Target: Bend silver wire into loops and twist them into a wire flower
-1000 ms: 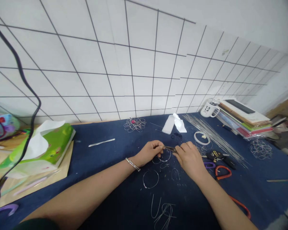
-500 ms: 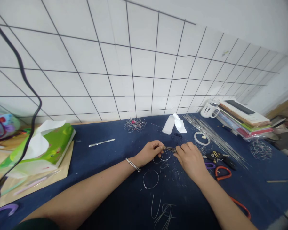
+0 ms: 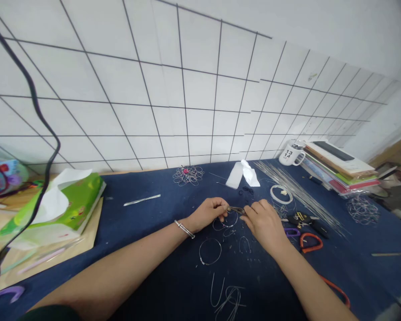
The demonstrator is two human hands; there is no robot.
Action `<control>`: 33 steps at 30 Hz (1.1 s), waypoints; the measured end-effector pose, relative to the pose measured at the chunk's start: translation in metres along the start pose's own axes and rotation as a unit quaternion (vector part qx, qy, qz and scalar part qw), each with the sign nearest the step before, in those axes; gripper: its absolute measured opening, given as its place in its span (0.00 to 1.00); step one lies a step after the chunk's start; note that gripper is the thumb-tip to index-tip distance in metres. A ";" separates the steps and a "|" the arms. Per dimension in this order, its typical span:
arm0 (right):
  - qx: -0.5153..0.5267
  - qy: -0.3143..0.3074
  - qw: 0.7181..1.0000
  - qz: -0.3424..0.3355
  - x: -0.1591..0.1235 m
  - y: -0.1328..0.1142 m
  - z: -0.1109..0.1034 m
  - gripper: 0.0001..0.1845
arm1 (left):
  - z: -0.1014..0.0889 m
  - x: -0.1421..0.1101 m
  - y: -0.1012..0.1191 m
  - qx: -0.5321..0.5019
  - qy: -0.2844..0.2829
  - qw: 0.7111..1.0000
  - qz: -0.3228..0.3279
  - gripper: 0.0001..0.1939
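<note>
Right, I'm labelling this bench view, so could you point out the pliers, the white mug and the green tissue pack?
Pliers (image 3: 237, 209): head view, on the exposed metal.
White mug (image 3: 288, 154): head view, on its printed side.
Green tissue pack (image 3: 85, 191): head view, on its green top.

The white mug (image 3: 290, 154), at the right of the frame near the foot of the wall, carries large dark digits on its side: "1" and "3" in the upper row, "1" and "4" in the lower. Smaller marks under them are too small to read. The green tissue pack (image 3: 83, 191) at the left has a small reddish print low on its side, illegible here. No lettering can be made out on the stack of books and papers (image 3: 341, 167) at the right.
</note>
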State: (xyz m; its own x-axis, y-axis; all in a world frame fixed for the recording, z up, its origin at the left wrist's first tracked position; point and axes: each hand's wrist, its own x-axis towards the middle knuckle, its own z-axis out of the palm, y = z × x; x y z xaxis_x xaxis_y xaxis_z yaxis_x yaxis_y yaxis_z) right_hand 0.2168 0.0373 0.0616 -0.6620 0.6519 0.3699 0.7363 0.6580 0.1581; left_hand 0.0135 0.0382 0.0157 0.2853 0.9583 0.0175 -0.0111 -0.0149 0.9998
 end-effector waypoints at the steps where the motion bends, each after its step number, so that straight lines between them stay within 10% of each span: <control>1: 0.000 -0.003 1.000 0.001 0.000 0.000 0.000 0.08 | 0.000 0.000 0.000 -0.001 -0.003 1.000 0.000 0.13; 33: -0.039 0.020 0.998 0.052 -0.026 -0.014 0.014 0.12 | 0.003 -0.004 -0.016 0.055 -0.039 0.997 0.032 0.13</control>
State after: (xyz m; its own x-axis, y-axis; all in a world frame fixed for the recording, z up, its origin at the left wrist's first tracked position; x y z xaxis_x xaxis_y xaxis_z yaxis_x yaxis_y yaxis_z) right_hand 0.2216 0.0162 0.0367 -0.5764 0.6981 0.4247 0.8104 0.5550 0.1876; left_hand 0.0152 0.0337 0.0000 0.3614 0.9292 0.0775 0.0721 -0.1107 0.9912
